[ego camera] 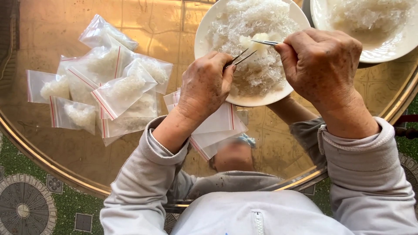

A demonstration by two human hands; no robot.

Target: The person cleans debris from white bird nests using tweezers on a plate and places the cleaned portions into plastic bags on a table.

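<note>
The left hand (204, 85) pinches thin tweezers (241, 58). The right hand (320, 65) pinches another pair (265, 42). Both tips touch a white clump (257, 41) on a plate (204, 37) at the table's (56, 148) far edge. Little filled bags (114, 89) lie to the left.

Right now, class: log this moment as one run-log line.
left hand: tweezers | right hand: second tweezers | both tips: pale clump over white plate | filled zip bags left
</note>
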